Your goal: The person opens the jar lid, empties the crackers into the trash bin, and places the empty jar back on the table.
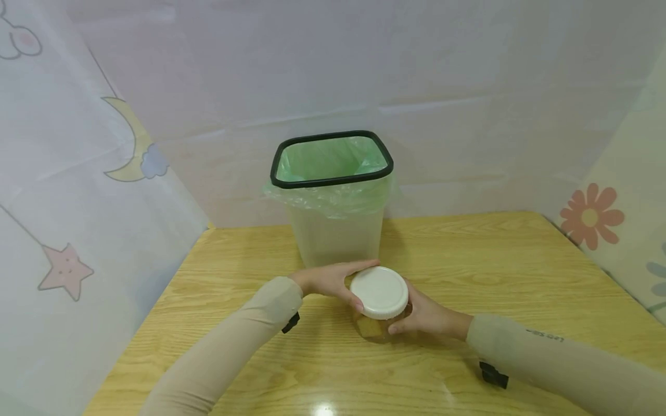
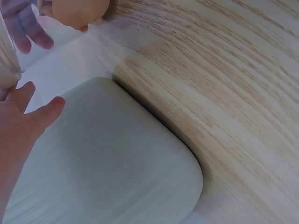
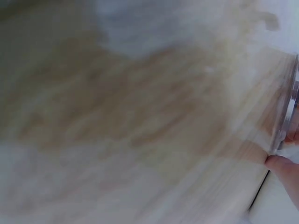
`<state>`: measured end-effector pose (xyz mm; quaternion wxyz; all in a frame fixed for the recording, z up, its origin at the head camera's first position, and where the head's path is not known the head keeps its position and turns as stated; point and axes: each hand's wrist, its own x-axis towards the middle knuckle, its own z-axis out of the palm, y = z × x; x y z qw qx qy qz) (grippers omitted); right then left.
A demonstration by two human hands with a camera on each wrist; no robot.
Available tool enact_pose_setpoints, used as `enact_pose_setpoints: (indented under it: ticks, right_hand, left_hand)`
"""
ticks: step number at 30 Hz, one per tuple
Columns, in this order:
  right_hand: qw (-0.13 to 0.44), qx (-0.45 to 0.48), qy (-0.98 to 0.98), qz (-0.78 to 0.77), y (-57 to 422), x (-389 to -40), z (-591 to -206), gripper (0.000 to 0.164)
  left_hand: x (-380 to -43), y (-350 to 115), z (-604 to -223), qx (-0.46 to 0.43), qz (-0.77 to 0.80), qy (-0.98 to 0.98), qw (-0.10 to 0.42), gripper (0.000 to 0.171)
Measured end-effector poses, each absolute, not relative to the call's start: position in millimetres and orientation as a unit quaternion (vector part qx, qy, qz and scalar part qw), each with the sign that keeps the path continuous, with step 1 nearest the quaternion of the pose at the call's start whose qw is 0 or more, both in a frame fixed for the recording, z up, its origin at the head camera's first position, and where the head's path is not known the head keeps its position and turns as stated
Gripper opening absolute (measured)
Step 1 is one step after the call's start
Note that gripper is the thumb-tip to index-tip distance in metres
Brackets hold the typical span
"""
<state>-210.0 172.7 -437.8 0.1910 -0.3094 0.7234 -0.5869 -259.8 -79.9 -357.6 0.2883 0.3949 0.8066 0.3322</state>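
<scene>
A clear jar with a round white lid is between my two hands in the head view, close over the table in front of the bin. Something yellowish shows through its wall. My left hand grips the lid from the left, thumb on the near rim and a finger along the far rim. On the other side, my right hand holds the jar's body, its thumb at the front. In the right wrist view the thumb presses by the jar's edge; most of that hand is out of frame.
Behind the jar stands a pale waste bin with a black rim and a green bag lining. Its base fills much of the left wrist view. The wooden table ends at a patterned backdrop at the back and sides.
</scene>
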Motion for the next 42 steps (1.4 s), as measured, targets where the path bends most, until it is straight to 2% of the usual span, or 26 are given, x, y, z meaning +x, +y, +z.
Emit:
enact_pose_setpoints:
  ticks: [18, 28, 42]
  right_hand:
    - [0.187, -0.283, 0.723, -0.602, 170.9, -205.7, -436.4, 0.113]
    - [0.190, -0.285, 0.720, -0.603, 168.2, -206.5, -435.7, 0.108]
    - [0.187, -0.289, 0.733, -0.586, 171.4, -208.6, -435.3, 0.107]
  left_hand:
    - [-252.3, -81.3, -357.7, 0.384, 0.339, 0.810, 0.286, 0.099]
    - [-250.4, -80.9, -356.5, 0.382, 0.339, 0.814, 0.275, 0.098]
    - [-250.0, -81.6, -361.7, 0.371, 0.326, 0.828, 0.267, 0.106]
